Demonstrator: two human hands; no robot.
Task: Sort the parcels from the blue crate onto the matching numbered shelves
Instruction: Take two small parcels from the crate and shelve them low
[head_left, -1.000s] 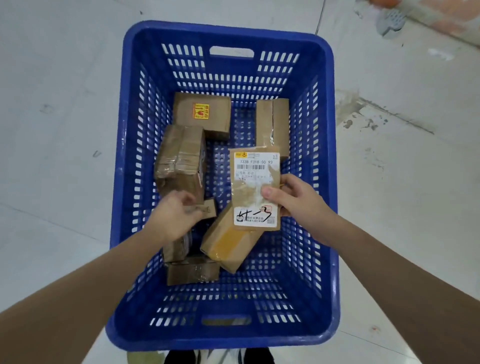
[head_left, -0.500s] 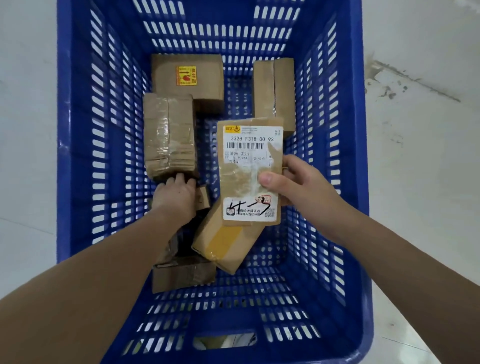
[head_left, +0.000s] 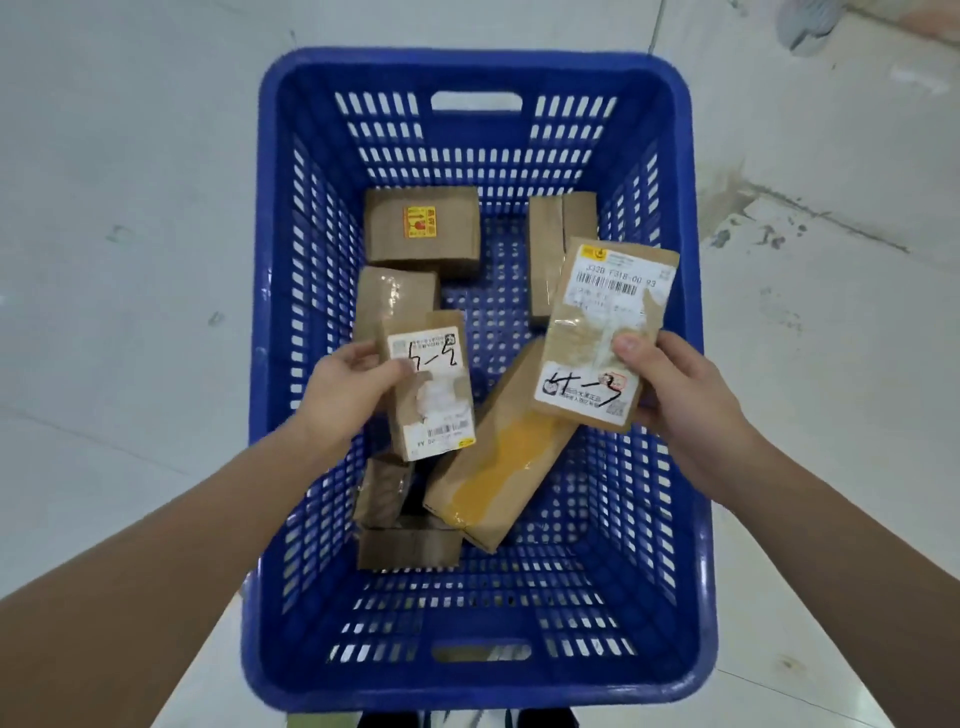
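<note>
Two parcels are up out of the crate, one per hand. Right hand has the flat parcel pinched near its bottom right corner, thumb on the face, fingers behind; label turned up to the eyes, prob. so the handwritten number by the thumb can be read. Looks like "4-7" but the scrawl is rough, not sure. Left hand pinches the small parcel by its left edge, thumb on front, label also facing up. Its print sits upside down, marker number reads approx "5-2", can't be certain. Both tilted a bit, held over the crate's middle, well below the rim, apart from each other w/ a gap between.

Under them, still in the crate: a long box w/ yellow tape lying diagonal, just below the flat parcel; a box w/ an orange sticker at far left; a taped box just near of it, partly behind the small parcel; an upright box at far right; two more boxes stacked dark at near left. So sorting is far from done, I'd say.

Room: crate walls are high all round, so straight up is the only way out. Near right of the crate floor is bare. Pale floor all round the crate is open. No shelves in view.
</note>
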